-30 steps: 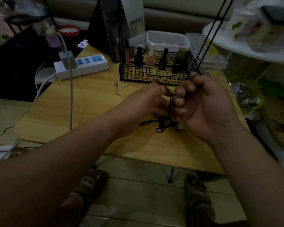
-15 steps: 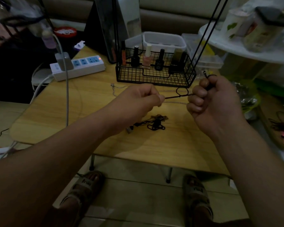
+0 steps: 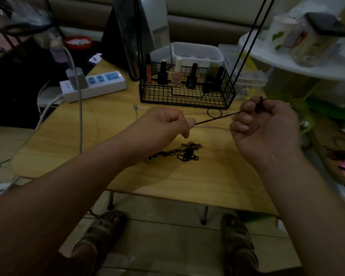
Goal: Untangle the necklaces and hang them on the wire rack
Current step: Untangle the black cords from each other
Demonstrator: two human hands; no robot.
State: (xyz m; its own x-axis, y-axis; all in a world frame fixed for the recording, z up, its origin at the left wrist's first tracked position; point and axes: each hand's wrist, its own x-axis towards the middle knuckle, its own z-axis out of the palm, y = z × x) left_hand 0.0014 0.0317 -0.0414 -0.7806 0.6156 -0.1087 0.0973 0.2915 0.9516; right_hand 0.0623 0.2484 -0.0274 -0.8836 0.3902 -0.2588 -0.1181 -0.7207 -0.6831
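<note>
Black cord (image 3: 215, 117) pinched taut between left hand (image 3: 165, 124) and right hand (image 3: 265, 124); ease tension, work loop open gently.

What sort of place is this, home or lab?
Likely a home living room: a sofa behind, a low wooden table with a power strip, and a wire rack holding nail polish bottles.

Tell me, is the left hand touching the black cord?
Touching. The head view shows the left hand pinching one end of the black cord, which runs straight to the right hand.
</note>
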